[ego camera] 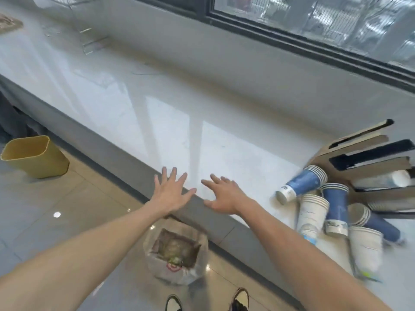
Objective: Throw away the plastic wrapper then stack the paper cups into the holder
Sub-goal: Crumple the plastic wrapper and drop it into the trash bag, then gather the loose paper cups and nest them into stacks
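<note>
Several short stacks of paper cups (314,218), blue and white, lie on their sides in a heap at the right of the white counter (170,122). Clear plastic wrapper (366,263) seems to cover the nearest white stack. Behind the heap stands a tan cardboard cup holder (368,158) with dark slots. My left hand (171,191) hovers open over the counter's front edge, fingers spread. My right hand (221,194) is open beside it, left of the cups and not touching them. Neither hand holds anything.
On the floor below my hands stands a bin lined with a plastic bag (177,252) with rubbish in it. A yellow waste bin (33,156) stands on the floor at the left. A window runs behind the counter. My shoes show at the bottom edge.
</note>
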